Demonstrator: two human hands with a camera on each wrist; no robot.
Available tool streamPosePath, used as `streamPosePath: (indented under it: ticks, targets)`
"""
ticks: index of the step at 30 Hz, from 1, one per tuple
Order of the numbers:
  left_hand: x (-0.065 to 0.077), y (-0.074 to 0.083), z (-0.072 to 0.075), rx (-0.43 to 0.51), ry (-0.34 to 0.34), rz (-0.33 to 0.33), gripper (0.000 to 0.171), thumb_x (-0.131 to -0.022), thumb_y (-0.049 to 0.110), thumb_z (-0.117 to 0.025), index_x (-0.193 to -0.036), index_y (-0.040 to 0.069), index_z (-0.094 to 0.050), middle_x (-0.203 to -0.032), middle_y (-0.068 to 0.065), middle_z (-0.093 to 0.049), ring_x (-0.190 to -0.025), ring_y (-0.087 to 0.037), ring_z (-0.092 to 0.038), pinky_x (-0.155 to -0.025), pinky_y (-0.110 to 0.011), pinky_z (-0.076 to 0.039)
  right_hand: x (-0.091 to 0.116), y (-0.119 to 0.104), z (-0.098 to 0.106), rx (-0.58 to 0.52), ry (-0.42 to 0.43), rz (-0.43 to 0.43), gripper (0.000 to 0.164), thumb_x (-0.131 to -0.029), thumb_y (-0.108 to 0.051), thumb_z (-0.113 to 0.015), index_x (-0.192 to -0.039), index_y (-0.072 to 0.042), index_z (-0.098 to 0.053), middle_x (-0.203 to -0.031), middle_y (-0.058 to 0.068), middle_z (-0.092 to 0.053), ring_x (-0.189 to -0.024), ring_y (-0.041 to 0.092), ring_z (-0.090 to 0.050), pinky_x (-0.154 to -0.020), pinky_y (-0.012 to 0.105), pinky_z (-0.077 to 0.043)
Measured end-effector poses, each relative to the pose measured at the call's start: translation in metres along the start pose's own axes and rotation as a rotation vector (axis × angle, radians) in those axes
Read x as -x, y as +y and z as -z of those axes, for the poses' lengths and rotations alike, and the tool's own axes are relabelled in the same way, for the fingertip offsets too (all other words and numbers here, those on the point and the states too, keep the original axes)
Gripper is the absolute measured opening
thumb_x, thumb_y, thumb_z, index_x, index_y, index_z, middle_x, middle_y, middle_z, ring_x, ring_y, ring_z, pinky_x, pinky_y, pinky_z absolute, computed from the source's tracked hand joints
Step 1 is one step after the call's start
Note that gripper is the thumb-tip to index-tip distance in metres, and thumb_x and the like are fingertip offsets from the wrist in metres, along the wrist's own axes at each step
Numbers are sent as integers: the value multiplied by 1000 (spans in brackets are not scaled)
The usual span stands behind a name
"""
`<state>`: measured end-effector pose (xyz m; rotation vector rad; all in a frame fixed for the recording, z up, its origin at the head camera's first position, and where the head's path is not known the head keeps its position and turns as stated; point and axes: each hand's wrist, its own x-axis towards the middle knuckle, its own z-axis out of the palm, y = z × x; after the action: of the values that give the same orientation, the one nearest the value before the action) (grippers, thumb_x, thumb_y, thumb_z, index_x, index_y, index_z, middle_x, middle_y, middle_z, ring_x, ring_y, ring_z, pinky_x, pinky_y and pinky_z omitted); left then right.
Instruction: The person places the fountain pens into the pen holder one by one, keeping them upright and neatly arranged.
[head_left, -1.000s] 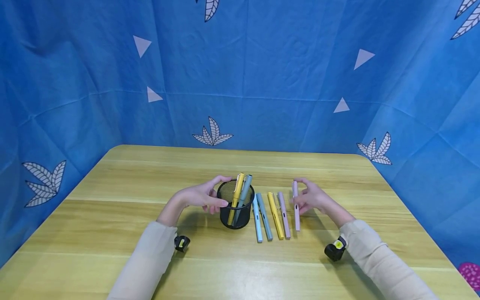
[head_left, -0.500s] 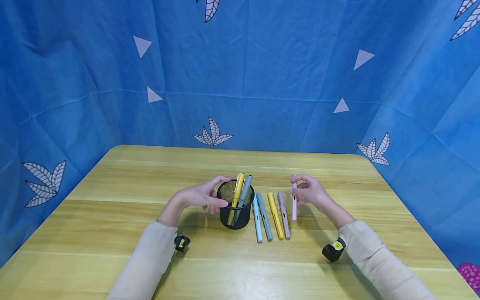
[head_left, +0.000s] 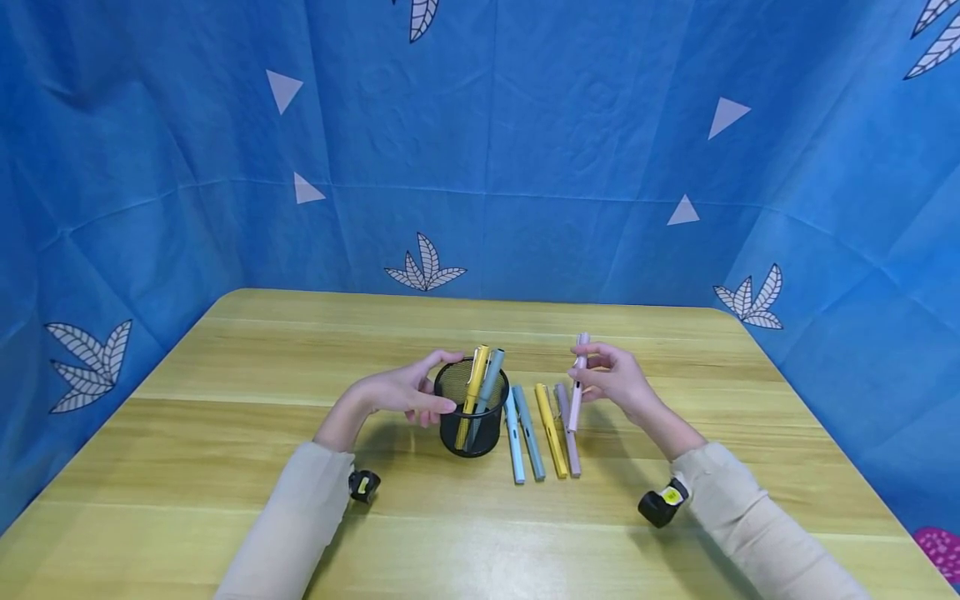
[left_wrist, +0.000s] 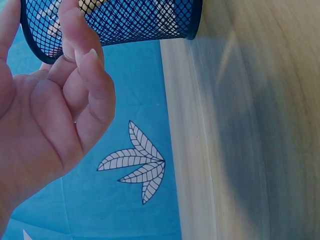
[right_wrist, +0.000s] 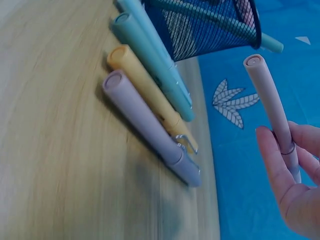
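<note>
A black mesh pen holder [head_left: 491, 435] stands upright on the table, with a yellow pen [head_left: 476, 379] and a blue-grey pen [head_left: 491, 377] leaning inside. My left hand [head_left: 401, 390] holds its left side, thumb at the near rim and a finger at the far rim. In the right wrist view, a pale pink-lilac pen [right_wrist: 270, 95] is pinched between the thumb and fingers of my right hand [right_wrist: 300, 175]. That pen is held tilted above the table. Left of it lie a purple pen [head_left: 568, 442], a yellow pen [head_left: 552, 437], a blue-grey pen [head_left: 530, 442] and a light blue pen [head_left: 514, 446].
The four sides are a wooden table [head_left: 375, 533] with rounded far corners, backed by a blue patterned cloth [head_left: 555, 150]. The lying pens form a row just right of the holder. A small black device sits at each wrist.
My right hand has lifted the pale pen from the table and carried it left, toward the purple pen, tilting it. The left hand and the pen holder have stayed put.
</note>
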<state>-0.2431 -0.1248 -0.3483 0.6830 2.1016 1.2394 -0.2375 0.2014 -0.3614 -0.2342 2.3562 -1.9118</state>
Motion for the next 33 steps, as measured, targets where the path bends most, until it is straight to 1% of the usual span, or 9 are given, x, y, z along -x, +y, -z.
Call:
streamPosePath:
  ticks: [4, 8, 10, 15, 17, 21, 27, 33]
  targets:
    - [0, -1, 0, -7, 1, -5, 75, -84, 27, -64, -141, 23, -15, -73, -20, -59, -62, -31, -56, -55, -35, -43, 1, -4, -4, -18, 1, 10, 45, -83, 3, -58, -124, 11, -41, -97, 18, -49, -71, 14, -60, -63, 34, -52]
    - [0, -1, 0, -11, 2, -5, 75, -84, 28, -63, -141, 24, -15, -75, -22, -59, -61, -26, -56, -55, -35, -44, 2, -8, -8, -33, -1, 16, 46, -83, 3, -58, -125, 10, -41, -100, 20, -49, -72, 15, -60, -64, 34, -52]
    - [0, -1, 0, -7, 1, -4, 75, -84, 28, -63, -141, 23, -15, -75, -22, -59, -61, -26, -56, -55, -34, -43, 2, -10, -9, -41, 5, 20, 46, -83, 2, -58, -126, 9, -42, -100, 19, -49, -72, 14, -60, -64, 34, -52]
    - [1, 0, 0, 16, -6, -13, 74, -85, 25, -63, -141, 23, -14, -73, -25, -57, -66, -42, -52, -53, -31, -40, 3, -15, -12, -79, 14, 56, 47, -85, 1, -57, -128, 8, -41, -98, 17, -48, -71, 14, -60, -63, 34, -52]
    - [1, 1, 0, 24, -11, -18, 74, -85, 24, -62, -141, 23, -14, -73, -27, -56, -67, -45, -51, -52, -30, -39, 4, -17, -13, -104, 7, 74, 47, -86, 1, -56, -129, 9, -39, -98, 16, -48, -70, 13, -60, -63, 34, -52]
    - [1, 1, 1, 27, -14, -21, 74, -85, 23, -62, -141, 22, -14, -74, -29, -56, -65, -42, -51, -52, -30, -40, 5, -21, -16, -147, -2, 91, 48, -86, 1, -55, -130, 9, -37, -98, 15, -48, -70, 12, -60, -63, 32, -52]
    - [1, 1, 0, 39, -17, -18, 74, -85, 21, -63, -141, 22, -14, -72, -26, -56, -62, -37, -51, -51, -29, -38, 5, -25, -21, -180, 8, 124, 49, -86, 3, -54, -132, 6, -36, -95, 12, -50, -70, 12, -60, -63, 32, -52]
    - [2, 0, 0, 21, -13, -16, 75, -85, 24, -63, -141, 23, -14, -76, -30, -56, -69, -47, -50, -52, -30, -41, 4, -29, -27, -221, 8, 144, 58, -84, 7, -54, -137, 1, -31, -92, 10, -55, -64, 14, -60, -59, 32, -52]
